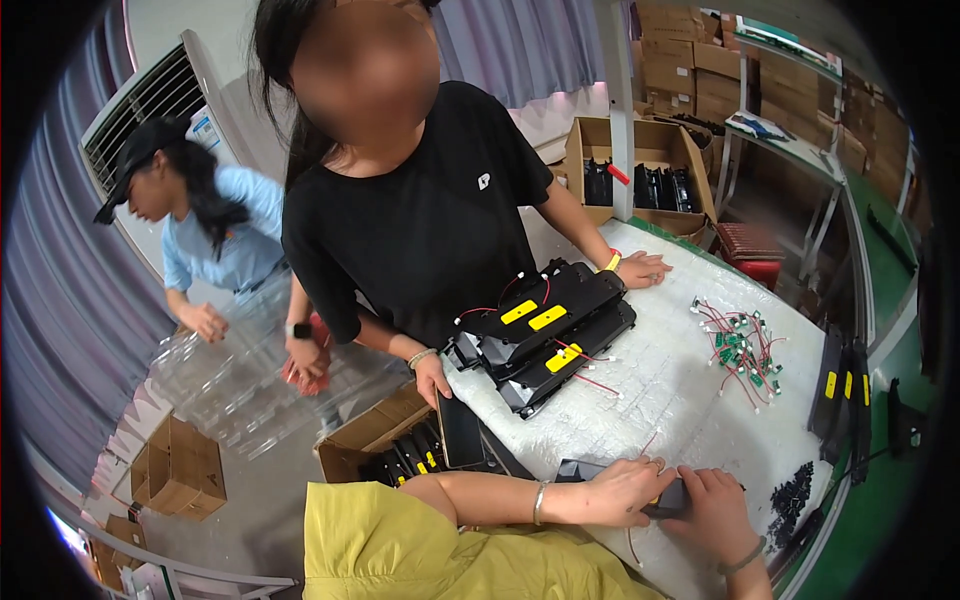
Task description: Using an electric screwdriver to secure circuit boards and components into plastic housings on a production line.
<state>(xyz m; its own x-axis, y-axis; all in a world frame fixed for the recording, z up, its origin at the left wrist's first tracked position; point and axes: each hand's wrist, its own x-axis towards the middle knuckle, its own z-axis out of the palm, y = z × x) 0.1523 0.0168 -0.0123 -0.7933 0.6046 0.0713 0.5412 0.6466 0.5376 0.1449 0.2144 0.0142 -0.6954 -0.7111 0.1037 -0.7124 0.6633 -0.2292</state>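
Near the table's front edge, a long black plastic housing (583, 469) lies under both my hands. My left hand (628, 490) is closed on its middle, fingertips pressed together beside a bit of yellow label. Curled over its right end is my right hand (712, 512), the fingers wrapped on the part. Thin red wires run out near the housing, above and below it. What lies right under my fingertips is hidden. Farther back sits a stack of similar black housings (560, 325) with yellow labels and red wires. To its right is a pile of small green circuit boards (742, 350) with red leads.
A pile of small black parts (790, 498) lies at the right; black housings (842, 385) stand along that edge. Opposite, a person in black (420, 210) rests a hand on the white-covered table (660, 390). Another person (225, 205) handles clear trays. Open cartons (370, 430) stand beside the table.
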